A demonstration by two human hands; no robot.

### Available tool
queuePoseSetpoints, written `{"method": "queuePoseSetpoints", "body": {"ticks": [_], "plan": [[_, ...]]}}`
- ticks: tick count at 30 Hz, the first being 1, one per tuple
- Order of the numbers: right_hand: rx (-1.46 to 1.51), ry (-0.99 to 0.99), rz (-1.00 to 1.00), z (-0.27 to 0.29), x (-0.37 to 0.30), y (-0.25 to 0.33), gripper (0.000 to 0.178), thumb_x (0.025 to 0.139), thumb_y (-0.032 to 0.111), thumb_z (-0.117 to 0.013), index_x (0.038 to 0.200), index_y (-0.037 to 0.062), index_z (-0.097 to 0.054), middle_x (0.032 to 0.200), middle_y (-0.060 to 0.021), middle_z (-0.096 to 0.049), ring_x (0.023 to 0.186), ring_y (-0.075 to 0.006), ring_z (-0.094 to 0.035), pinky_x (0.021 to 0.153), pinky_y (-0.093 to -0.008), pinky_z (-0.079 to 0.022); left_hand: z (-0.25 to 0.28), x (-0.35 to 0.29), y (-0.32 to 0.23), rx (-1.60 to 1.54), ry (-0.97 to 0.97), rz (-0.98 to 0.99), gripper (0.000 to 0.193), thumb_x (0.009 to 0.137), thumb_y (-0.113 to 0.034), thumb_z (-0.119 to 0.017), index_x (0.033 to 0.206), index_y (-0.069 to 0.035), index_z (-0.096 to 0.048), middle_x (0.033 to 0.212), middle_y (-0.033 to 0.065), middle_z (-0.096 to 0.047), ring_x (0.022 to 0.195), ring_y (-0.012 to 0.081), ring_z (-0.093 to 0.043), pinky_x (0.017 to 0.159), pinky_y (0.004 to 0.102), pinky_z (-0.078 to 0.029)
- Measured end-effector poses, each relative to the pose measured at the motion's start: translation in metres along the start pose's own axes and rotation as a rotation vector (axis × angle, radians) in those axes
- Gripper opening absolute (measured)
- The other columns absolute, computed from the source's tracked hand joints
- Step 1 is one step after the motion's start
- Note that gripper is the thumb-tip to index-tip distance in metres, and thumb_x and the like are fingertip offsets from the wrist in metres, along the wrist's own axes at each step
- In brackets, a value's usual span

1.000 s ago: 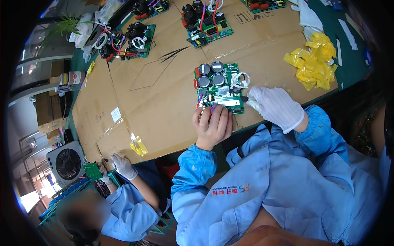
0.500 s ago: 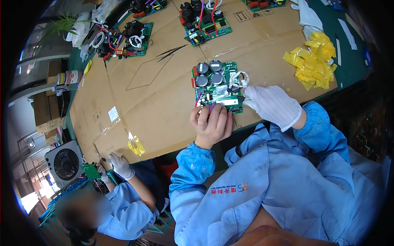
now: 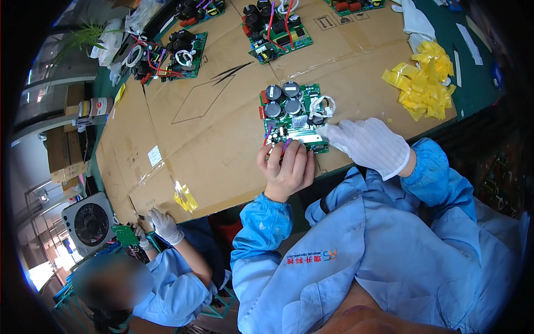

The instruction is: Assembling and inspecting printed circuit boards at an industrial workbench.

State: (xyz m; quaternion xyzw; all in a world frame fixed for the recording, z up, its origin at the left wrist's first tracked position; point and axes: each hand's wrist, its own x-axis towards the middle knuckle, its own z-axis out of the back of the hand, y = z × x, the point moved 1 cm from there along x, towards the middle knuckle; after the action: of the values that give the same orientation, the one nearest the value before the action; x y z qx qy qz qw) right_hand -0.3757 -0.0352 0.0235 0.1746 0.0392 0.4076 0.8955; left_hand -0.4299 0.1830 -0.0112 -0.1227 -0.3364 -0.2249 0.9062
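A green circuit board (image 3: pixel 293 116) with several round black capacitors and a white wire coil lies on the cardboard-covered table (image 3: pixel 217 139). My bare left hand (image 3: pixel 286 167) is curled at the board's near edge, pinching thin purple and red wires (image 3: pixel 285 146) between its fingertips. My right hand (image 3: pixel 367 146), in a white glove, rests on the board's right near corner with its fingers pressed flat on it.
Other green boards with red wires lie at the far edge (image 3: pixel 275 25) and far left (image 3: pixel 172 53). Crumpled yellow tape (image 3: pixel 423 80) sits to the right. A co-worker's gloved hand (image 3: pixel 164 225) holds a small green board (image 3: pixel 125 234) at lower left, beside a small fan (image 3: pixel 89 222).
My left hand has shifted slightly along the board's near edge while keeping the wires. The gloved right hand stays on the board's corner.
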Motion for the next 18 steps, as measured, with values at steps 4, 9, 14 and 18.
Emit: {"method": "queuePoseSetpoints", "body": {"ticks": [4, 9, 14, 18], "plan": [[-0.223, -0.079, 0.130, -0.006, 0.004, -0.004, 0.051, 0.090, 0.013, -0.056, 0.140, 0.0167, -0.054, 0.079, -0.0064, -0.054, 0.057, -0.0241, -0.057, 0.049, -0.0391, -0.043, -0.001, 0.000, 0.001, -0.005, 0.005, 0.002, 0.022, 0.067, -0.015, -0.077, 0.086, -0.010, -0.068, 0.096, 0.0017, -0.068, 0.104, 0.0276, -0.048, 0.092, 0.0439, -0.038], [-0.253, -0.051, 0.144, -0.010, 0.011, -0.008, 0.059, 0.086, 0.010, -0.057, 0.144, 0.0197, -0.053, 0.079, -0.0065, -0.053, 0.059, -0.0214, -0.056, 0.049, -0.0377, -0.043, -0.001, 0.000, 0.000, -0.007, 0.007, 0.008, 0.022, 0.067, -0.015, -0.077, 0.087, -0.010, -0.068, 0.096, 0.0020, -0.068, 0.104, 0.0278, -0.048, 0.092, 0.0439, -0.038], [-0.058, -0.100, 0.101, 0.005, 0.008, -0.009, 0.053, 0.086, 0.009, -0.059, 0.139, 0.0165, -0.058, 0.083, -0.0093, -0.057, 0.064, -0.0220, -0.059, 0.053, -0.0388, -0.047, -0.003, 0.001, 0.002, -0.002, 0.000, 0.005, 0.022, 0.068, -0.015, -0.077, 0.087, -0.010, -0.068, 0.096, 0.0020, -0.068, 0.104, 0.0281, -0.048, 0.092, 0.0439, -0.038], [0.080, -0.378, -0.146, 0.044, -0.010, -0.023, 0.034, 0.092, 0.003, -0.060, 0.126, 0.0062, -0.064, 0.115, -0.0143, -0.068, 0.094, -0.0266, -0.069, 0.080, -0.0365, -0.056, 0.001, -0.002, 0.001, 0.032, 0.041, -0.004, 0.024, 0.070, -0.017, -0.077, 0.091, -0.010, -0.068, 0.099, 0.0024, -0.068, 0.106, 0.0282, -0.048, 0.093, 0.0441, -0.037]]}}
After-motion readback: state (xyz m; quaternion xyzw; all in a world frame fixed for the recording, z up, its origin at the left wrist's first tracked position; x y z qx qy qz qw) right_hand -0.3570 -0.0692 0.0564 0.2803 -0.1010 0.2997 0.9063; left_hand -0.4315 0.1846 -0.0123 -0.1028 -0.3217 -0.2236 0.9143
